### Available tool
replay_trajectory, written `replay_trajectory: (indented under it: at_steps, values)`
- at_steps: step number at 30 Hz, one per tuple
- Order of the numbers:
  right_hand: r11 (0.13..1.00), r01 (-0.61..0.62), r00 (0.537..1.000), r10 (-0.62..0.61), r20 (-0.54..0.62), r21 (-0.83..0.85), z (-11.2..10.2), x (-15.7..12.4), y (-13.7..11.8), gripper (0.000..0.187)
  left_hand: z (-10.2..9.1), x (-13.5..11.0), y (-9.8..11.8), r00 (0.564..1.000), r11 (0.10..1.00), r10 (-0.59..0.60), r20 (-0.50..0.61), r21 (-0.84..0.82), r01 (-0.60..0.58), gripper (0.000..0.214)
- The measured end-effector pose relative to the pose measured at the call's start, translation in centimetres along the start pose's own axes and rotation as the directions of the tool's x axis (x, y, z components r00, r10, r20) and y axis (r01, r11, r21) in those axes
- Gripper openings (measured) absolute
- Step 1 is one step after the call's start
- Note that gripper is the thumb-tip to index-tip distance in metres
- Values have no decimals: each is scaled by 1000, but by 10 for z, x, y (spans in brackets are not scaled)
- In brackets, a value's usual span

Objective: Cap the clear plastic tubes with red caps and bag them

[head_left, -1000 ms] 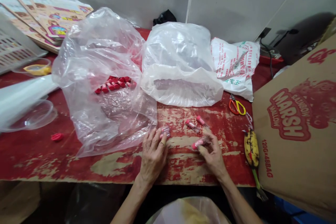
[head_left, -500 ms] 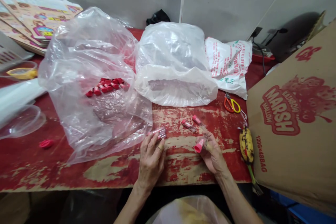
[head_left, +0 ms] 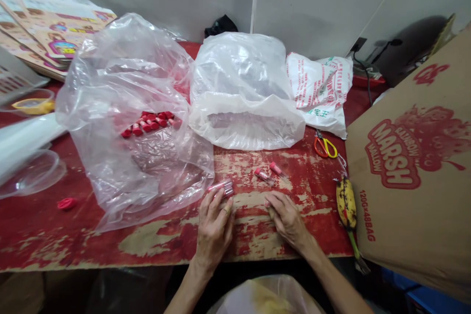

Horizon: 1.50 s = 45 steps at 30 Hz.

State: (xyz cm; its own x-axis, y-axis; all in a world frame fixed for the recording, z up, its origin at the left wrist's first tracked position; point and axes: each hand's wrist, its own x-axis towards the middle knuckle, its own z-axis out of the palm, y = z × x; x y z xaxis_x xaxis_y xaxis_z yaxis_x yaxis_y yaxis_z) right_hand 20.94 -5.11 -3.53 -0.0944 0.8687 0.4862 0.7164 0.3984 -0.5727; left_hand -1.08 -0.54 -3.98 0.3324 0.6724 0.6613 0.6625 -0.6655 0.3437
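Note:
My left hand (head_left: pixel 215 221) is closed over a small bundle of clear tubes (head_left: pixel 227 187) on the worn red table, their ends poking out past the fingertips. To its right, my right hand (head_left: pixel 287 218) has its fingers curled together, back upward; whatever they may hold is hidden. Just beyond my right hand lie two red-capped clear tubes, one nearer (head_left: pixel 264 175) and one farther (head_left: pixel 275 169). Several red-capped tubes (head_left: pixel 145 126) sit in a large clear plastic bag (head_left: pixel 121 167) on the left.
A white plastic bag (head_left: pixel 246 73) and a printed sack (head_left: pixel 320 88) stand at the back. Scissors (head_left: pixel 325 147), a spotted banana (head_left: pixel 346 203) and a big carton (head_left: pixel 415 167) are on the right. A loose red piece (head_left: pixel 66 203) and a clear tub (head_left: pixel 33 174) lie left.
My right hand has turned palm-down and moved slightly left; the red-capped piece seen in it before no longer shows. My left hand stays on the tubes.

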Motion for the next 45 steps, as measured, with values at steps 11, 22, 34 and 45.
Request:
replay_trajectory:
  at_steps: [11,22,34,45]
  values:
    - [980,-197,978,194,-71,-35,3,-5,1,38,-2,-10,1,1000,1000,-32,0,2,32,36]
    - [919,-360,932,361,26,162,43,71,-16,18,1,-10,-1,1000,999,-11,7,37,11,39]
    - [878,-167,983,184,-7,-449,20,52,14,34,6,-12,-3,1000,999,-21,-2,43,21,34]
    - [669,-488,837,542,83,560,6,30,10,28,3,-9,-3,999,997,-34,-29,64,36,36]
